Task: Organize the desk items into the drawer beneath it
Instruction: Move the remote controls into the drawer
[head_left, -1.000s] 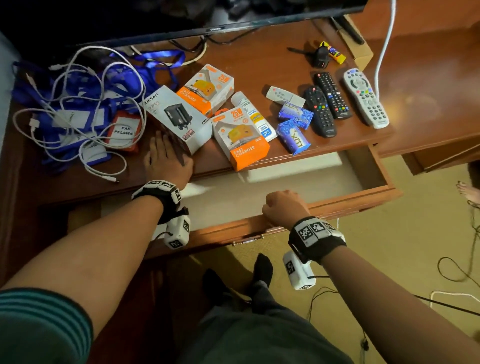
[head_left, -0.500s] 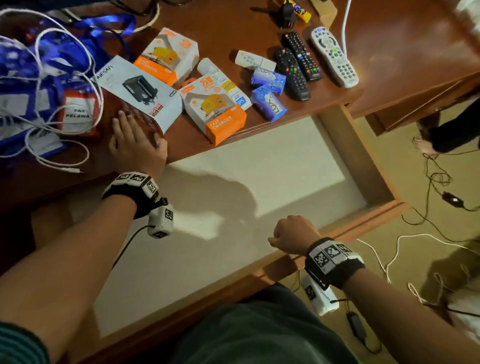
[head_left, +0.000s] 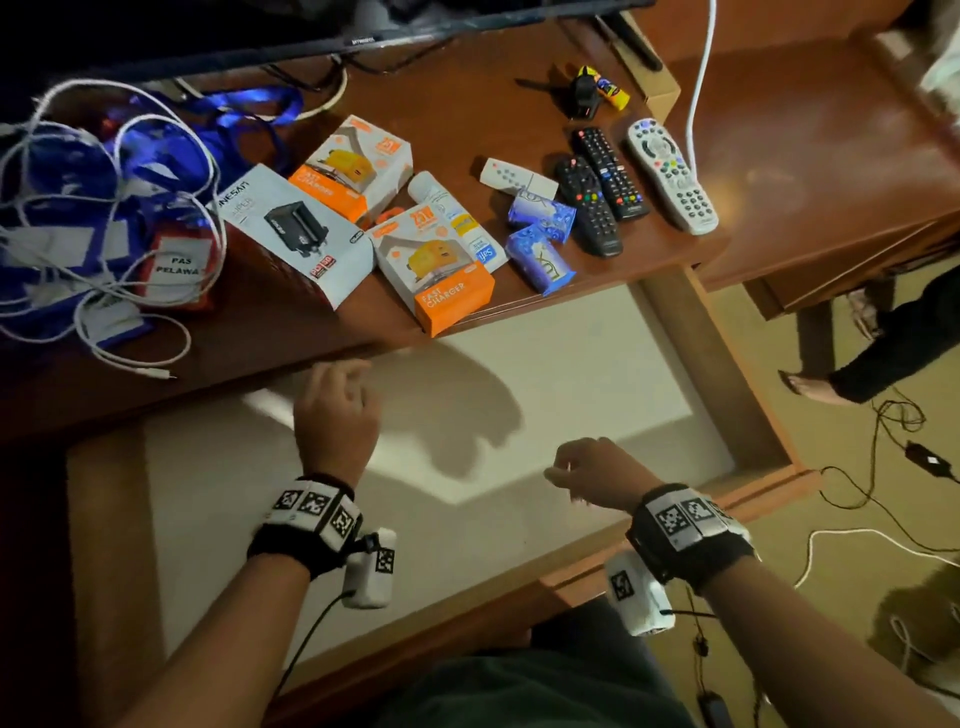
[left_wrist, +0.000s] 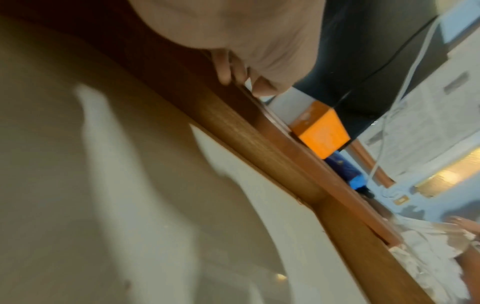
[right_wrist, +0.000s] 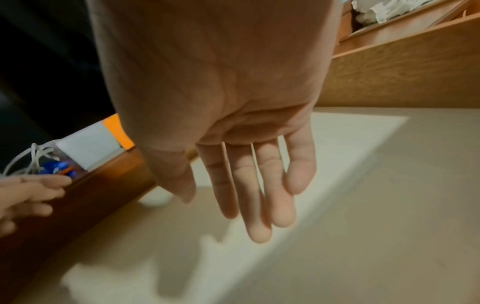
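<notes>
Your left hand (head_left: 336, 410), loosely curled and holding nothing, and right hand (head_left: 592, 470), fingers relaxed, hover over the pulled-out drawer (head_left: 670, 332). Charger boxes (head_left: 441, 265) and remotes (head_left: 613, 174) line the tabletop's (head_left: 291, 332) front edge.

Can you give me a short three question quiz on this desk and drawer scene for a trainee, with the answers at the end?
1. True or false: the drawer under the desk is pulled open.
2. How many remote controls lie in the row on the desk: the two black remotes plus the grey remote?
3. Which item overhangs the desk's front edge: A, the orange fast charger box; B, the white cables; C, the blue packets?

Key
1. True; its pale floor is bare.
2. Three.
3. A. Neither the left hand nor the right hand holds anything.
</notes>
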